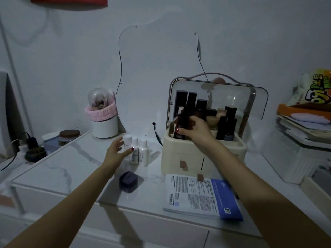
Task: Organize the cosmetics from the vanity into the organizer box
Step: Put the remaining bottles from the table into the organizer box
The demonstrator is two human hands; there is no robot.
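The room is dim around you. At far left a brown-lidded jar [69, 134] sits beside a black plug [30, 142]; further back a white cup [105, 127] wrapped in a pink headband [101, 111] stands against the pale wall. Your left hand [117, 152] hovers with fingers spread and holding nothing, just short of three small white bottles [137, 151] on the marble vanity top [59, 169]. A dark compact [128, 179] lies nearer you. Your right hand [196, 130] grips a dark bottle [181, 122] inside the cream organizer box [204, 154], its clear lid [220, 97] raised. A printed sheet pack [202, 196] lies before the box, snack bags [311, 92] far right.
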